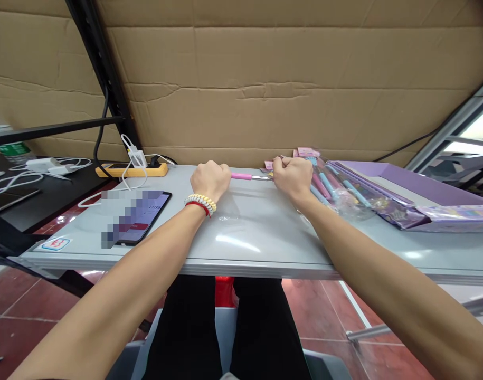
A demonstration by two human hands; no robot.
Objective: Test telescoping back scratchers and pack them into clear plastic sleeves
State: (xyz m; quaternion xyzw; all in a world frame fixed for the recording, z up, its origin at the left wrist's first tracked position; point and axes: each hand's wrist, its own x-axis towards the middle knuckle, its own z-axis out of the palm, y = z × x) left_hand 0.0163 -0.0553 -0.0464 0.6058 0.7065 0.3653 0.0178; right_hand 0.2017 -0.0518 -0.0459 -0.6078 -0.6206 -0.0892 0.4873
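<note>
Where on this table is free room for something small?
Bare tabletop: near the front edge, between left forearm and right forearm; a thin strip before the purple box. Crowded: right rear, plastic packets; left side, phone, power strip.

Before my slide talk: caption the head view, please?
A slim pink-and-silver rod runs between bare left hand and right hand above a glossy grey table.

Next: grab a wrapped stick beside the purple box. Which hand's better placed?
Right, probably: the right hand is beside the wrapped sticks; the left hand is farther off. Both seem to grip the pink stick, so the right would first have to let go.
</note>
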